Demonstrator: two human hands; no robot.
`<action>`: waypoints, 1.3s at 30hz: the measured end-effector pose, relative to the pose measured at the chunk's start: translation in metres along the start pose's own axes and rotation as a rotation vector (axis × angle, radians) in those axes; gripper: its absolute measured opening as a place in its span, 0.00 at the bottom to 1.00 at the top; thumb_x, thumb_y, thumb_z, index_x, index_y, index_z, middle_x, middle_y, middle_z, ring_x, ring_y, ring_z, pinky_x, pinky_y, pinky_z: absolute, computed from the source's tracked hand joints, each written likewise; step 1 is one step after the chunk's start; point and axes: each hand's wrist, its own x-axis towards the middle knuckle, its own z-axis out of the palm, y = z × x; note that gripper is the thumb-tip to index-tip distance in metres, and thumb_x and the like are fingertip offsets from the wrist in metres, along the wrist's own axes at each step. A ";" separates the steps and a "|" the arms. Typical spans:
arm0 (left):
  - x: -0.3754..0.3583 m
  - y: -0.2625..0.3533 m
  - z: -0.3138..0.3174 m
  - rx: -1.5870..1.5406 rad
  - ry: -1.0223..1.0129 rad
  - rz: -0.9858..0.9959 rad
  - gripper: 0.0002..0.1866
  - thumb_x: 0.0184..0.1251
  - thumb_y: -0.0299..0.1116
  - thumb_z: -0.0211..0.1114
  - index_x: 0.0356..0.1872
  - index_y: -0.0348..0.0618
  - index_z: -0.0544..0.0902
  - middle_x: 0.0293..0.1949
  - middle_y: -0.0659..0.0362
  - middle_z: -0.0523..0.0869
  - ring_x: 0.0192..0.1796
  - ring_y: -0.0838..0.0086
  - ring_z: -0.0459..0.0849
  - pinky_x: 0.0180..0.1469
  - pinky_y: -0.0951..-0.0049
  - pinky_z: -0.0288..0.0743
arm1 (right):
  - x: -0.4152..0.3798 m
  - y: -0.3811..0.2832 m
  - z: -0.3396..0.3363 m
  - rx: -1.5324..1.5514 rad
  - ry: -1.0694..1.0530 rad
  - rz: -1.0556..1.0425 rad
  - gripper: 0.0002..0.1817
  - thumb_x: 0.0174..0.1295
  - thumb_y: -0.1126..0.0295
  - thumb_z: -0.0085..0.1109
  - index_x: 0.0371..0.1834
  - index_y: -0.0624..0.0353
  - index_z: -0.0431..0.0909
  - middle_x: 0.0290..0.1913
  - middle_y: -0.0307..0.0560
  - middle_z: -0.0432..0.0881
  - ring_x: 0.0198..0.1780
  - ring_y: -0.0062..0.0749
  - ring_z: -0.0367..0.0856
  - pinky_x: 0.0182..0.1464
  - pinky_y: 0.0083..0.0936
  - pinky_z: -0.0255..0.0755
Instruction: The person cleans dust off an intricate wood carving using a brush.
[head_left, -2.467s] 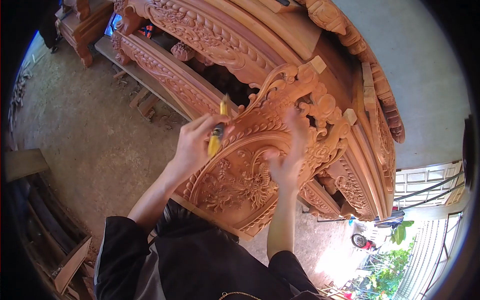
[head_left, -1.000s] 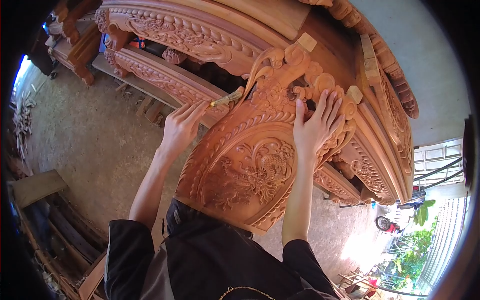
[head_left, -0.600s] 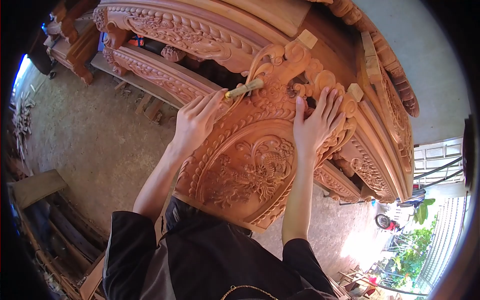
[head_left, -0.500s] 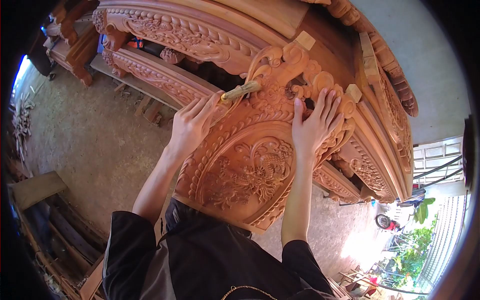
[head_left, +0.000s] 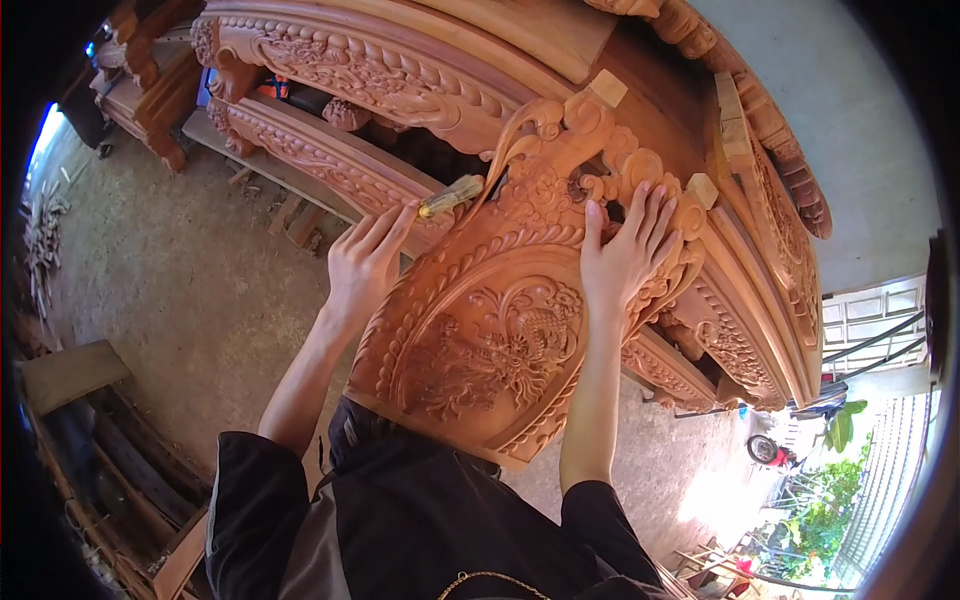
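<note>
My left hand (head_left: 364, 262) is closed around a small brush (head_left: 453, 197), whose pale bristles point to the upper right, at the left edge of the carved wooden panel (head_left: 470, 270). Most of the brush handle is hidden in my fingers. My right hand (head_left: 620, 262) lies with outstretched fingers over the scrollwork on the panel's upper right. The reddish-brown panel leans from my lap toward the furniture, with an oval field of raised carving in its middle and a rope-like border around it.
Behind the panel stands a large carved wooden piece (head_left: 350, 75), with small wood blocks (head_left: 608, 88) near the panel's top. More carved furniture (head_left: 150, 110) is at the far left. A wooden box-like frame (head_left: 110, 430) sits lower left on the concrete floor (head_left: 190, 270).
My left hand has moved left and slightly down with the brush, taking the bristles off the carved face to the panel's left edge. My right hand stays nearly in place.
</note>
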 end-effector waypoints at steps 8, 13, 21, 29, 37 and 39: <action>-0.004 -0.016 0.016 0.020 -0.120 -0.018 0.25 0.59 0.18 0.66 0.61 0.40 0.82 0.49 0.54 0.89 0.37 0.64 0.87 0.39 0.68 0.82 | 0.002 0.000 0.002 0.007 0.010 -0.017 0.41 0.71 0.42 0.56 0.79 0.57 0.60 0.79 0.58 0.62 0.81 0.57 0.54 0.79 0.60 0.41; -0.007 -0.012 0.008 -0.032 -0.007 0.022 0.24 0.59 0.19 0.67 0.60 0.38 0.82 0.51 0.55 0.89 0.38 0.65 0.87 0.39 0.69 0.82 | 0.000 0.000 0.002 -0.012 0.007 -0.013 0.41 0.71 0.43 0.55 0.79 0.57 0.60 0.79 0.58 0.62 0.81 0.58 0.53 0.80 0.60 0.41; -0.008 -0.014 0.019 0.013 -0.162 -0.146 0.20 0.67 0.23 0.65 0.61 0.38 0.82 0.48 0.51 0.90 0.41 0.60 0.90 0.41 0.68 0.83 | 0.000 -0.002 0.002 -0.032 0.005 -0.024 0.41 0.72 0.43 0.52 0.79 0.59 0.60 0.80 0.58 0.60 0.81 0.58 0.53 0.80 0.60 0.41; -0.035 -0.006 0.055 -0.309 -0.015 -0.655 0.18 0.76 0.28 0.62 0.63 0.34 0.80 0.41 0.48 0.90 0.30 0.74 0.84 0.36 0.71 0.78 | -0.028 -0.047 0.009 -0.094 -0.159 0.046 0.41 0.78 0.45 0.37 0.83 0.64 0.43 0.83 0.68 0.38 0.83 0.69 0.36 0.80 0.66 0.29; -0.036 -0.007 0.058 -0.607 -0.033 -0.827 0.18 0.76 0.25 0.61 0.63 0.32 0.79 0.39 0.53 0.90 0.31 0.80 0.80 0.35 0.75 0.74 | -0.099 -0.100 -0.012 0.385 -0.497 -0.711 0.41 0.73 0.36 0.41 0.80 0.52 0.60 0.84 0.53 0.50 0.85 0.52 0.39 0.82 0.62 0.29; -0.042 -0.013 0.062 -0.597 -0.043 -0.780 0.18 0.76 0.25 0.61 0.63 0.33 0.79 0.38 0.55 0.90 0.32 0.81 0.80 0.35 0.76 0.74 | -0.086 -0.086 -0.002 0.339 -0.437 -0.757 0.40 0.73 0.37 0.41 0.82 0.47 0.56 0.84 0.50 0.48 0.85 0.47 0.39 0.82 0.62 0.28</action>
